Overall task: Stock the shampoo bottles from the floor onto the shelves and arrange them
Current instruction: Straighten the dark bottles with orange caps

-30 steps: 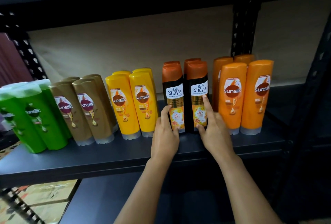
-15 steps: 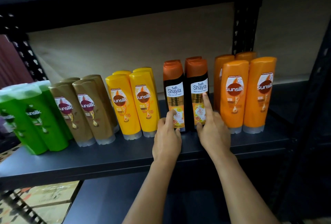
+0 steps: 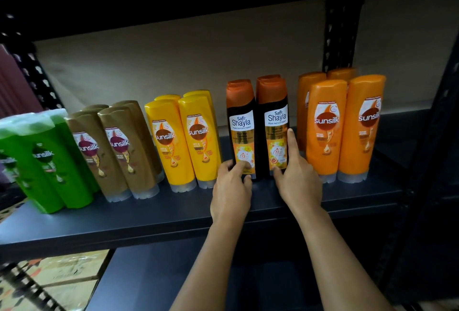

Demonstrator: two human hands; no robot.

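On the dark shelf [image 3: 149, 213], from your left: green bottles [image 3: 47, 161], clustered at the far left end and leaning; brown bottles [image 3: 119, 151], two in front with more behind, tilted leftward; yellow bottles [image 3: 183, 139], two in front, two behind, upright on clear caps; black bottles [image 3: 258, 129] with orange caps, the front two side by side and touching, more caps showing behind them; orange bottles [image 3: 345, 126], two in front, two behind, at the right end near the rack post [image 3: 340, 32].

Your left hand [image 3: 232, 191] is at the base of the left black bottle; its fingers [image 3: 239, 165] curl against the lower label, thumb at the bottom front. Your right hand [image 3: 296, 179] is on the right black bottle; the index finger lies straight up its right edge, thumb pressed to the lower label, pinching the bottle between them.

Below the shelf at left: cardboard boxes [image 3: 62, 276].
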